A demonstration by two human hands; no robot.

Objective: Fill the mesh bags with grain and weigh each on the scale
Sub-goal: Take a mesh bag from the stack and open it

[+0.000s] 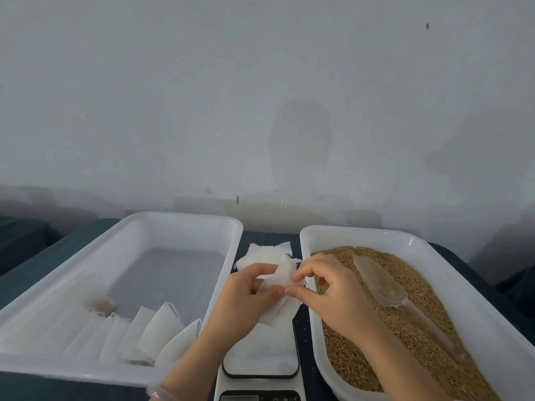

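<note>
Both hands hold one empty white mesh bag (280,277) above the scale (260,357). My left hand (246,299) grips its left side, and my right hand (327,287) pinches its upper edge with thumb and fingers. Behind them a loose pile of empty mesh bags (267,253) lies on the dark table. The right white tray (419,244) is full of brown grain (385,322), with a clear plastic scoop (385,287) lying on it. The left white tray (185,224) holds several filled bags (156,328) in a row along its near side.
A plain grey wall (260,96) stands close behind the table. The scale's display strip (259,396) shows at the bottom edge. The dark table surface (34,256) shows to the left of the trays and in the gap between them.
</note>
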